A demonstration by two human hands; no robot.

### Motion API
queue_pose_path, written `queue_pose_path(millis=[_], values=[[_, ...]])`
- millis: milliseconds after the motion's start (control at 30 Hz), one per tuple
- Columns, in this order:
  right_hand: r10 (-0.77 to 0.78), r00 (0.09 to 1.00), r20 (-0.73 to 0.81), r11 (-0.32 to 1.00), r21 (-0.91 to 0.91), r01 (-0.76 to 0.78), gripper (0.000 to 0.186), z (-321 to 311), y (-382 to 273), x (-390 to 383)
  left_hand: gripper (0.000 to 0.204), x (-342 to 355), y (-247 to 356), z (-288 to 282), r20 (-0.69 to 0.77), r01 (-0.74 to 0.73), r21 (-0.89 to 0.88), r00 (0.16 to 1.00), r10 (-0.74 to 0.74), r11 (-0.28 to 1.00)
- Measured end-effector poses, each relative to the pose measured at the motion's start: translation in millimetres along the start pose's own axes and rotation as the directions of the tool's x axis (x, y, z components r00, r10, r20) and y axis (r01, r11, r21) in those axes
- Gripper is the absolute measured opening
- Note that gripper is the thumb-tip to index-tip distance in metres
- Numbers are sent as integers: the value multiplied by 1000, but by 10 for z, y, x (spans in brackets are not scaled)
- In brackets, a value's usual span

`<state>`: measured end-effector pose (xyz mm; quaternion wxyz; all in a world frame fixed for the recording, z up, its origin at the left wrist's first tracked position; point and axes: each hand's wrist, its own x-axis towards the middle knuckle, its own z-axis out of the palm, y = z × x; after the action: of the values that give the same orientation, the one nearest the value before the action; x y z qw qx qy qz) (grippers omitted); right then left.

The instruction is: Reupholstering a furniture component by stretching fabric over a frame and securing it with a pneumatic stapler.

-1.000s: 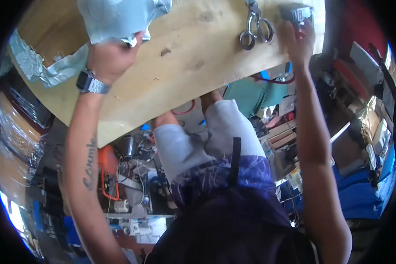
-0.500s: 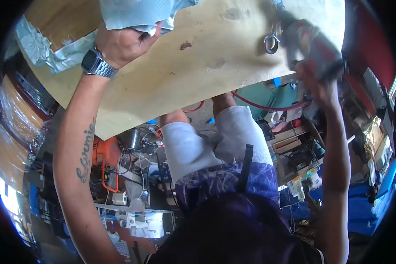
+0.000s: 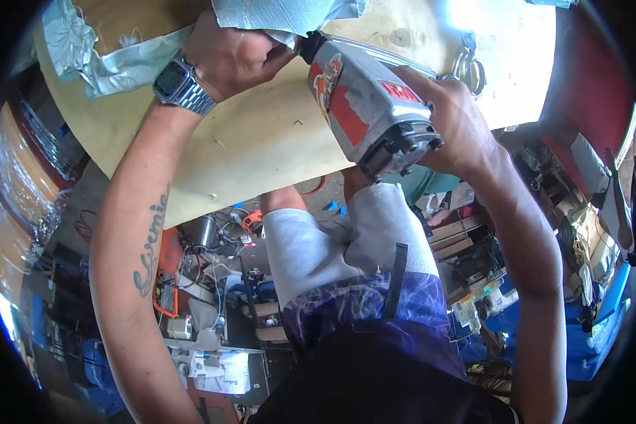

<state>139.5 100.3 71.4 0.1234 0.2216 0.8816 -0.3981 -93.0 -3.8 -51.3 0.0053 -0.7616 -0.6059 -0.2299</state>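
My left hand (image 3: 230, 60), with a watch on its wrist, pinches the edge of pale blue upholstery material (image 3: 283, 13) at the top of the view. The material is folded over the edge of a brown wooden panel (image 3: 131, 21). Closed round the handle of a grey and red staple gun (image 3: 364, 102) is my right hand (image 3: 456, 120). The gun's nose points at the folded material, right beside my left fingertips; whether it touches is hard to tell. Much of the handle is hidden behind the gun's body and my hand.
A pale plywood tabletop (image 3: 261, 145) lies under the work. Scissors (image 3: 471, 74) rest on it beyond my right hand. Below are an orange tool (image 3: 168, 254), cables and a cluttered wooden shelf (image 3: 452, 237). Plastic-wrapped pieces (image 3: 32, 177) stand at the left.
My right hand has brought the staple gun leftward from above the scissors to my left fingertips. The left hand and the material have shifted slightly to the right.
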Motion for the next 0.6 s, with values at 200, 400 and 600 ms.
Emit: queue_pose_path(millis=[200,400,600], values=[[41,999,12,998,-45,-41,52,-2,9,-28,49,17,-1,-22,103,-39,10,994,38,999],[225,967,-121,957,213,-196,57,-227,179,-486,17,287,224,-406,29,53,-83,998,-51,995],[571,747,-341,799,20,-602,56,-584,1282,-1029,21,451,411,-608,-22,380,-346,911,-412,858]])
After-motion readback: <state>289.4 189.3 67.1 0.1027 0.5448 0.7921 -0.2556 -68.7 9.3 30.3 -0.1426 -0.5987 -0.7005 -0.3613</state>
